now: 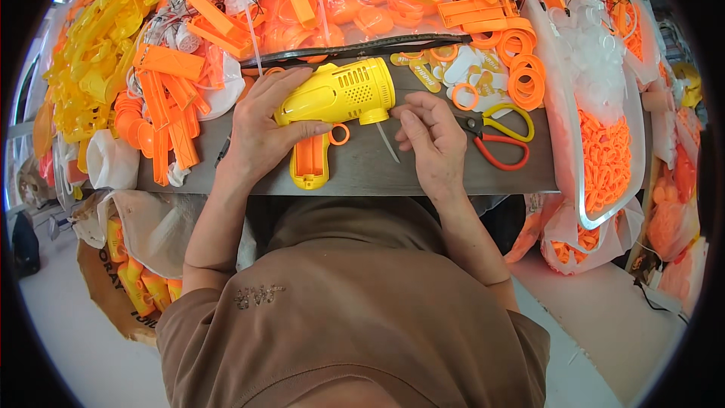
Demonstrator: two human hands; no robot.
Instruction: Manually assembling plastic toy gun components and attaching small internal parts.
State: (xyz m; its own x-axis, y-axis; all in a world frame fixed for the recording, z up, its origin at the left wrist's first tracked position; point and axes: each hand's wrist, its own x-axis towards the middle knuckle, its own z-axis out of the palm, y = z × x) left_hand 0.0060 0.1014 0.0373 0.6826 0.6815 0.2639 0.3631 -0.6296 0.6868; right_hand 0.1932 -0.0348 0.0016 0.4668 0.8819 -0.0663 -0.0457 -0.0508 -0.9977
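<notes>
My left hand [266, 117] is closed around the rear of a yellow toy bubble gun [340, 92], which lies on its side above the table. Its barrel, with slots and small round holes, points right. An orange strip [308, 157] fills the handle, and an orange ring [339, 134] sits by the trigger. Under the barrel is a round yellow cap [373, 115], with a thin whitish tube [388, 143] hanging below it. Just right of the cap is my right hand [436, 140], its fingers curled in toward the thumb; what they hold, if anything, is hidden.
Snips [504, 136] with red and yellow handles lie right of my right hand. Orange rings [526, 79] and label stickers [476, 72] are behind them. Orange strips [170, 109] and yellow shells [94, 68] pile up left. A bag [578, 143] holds orange parts; a carton [109, 287] holds toy guns.
</notes>
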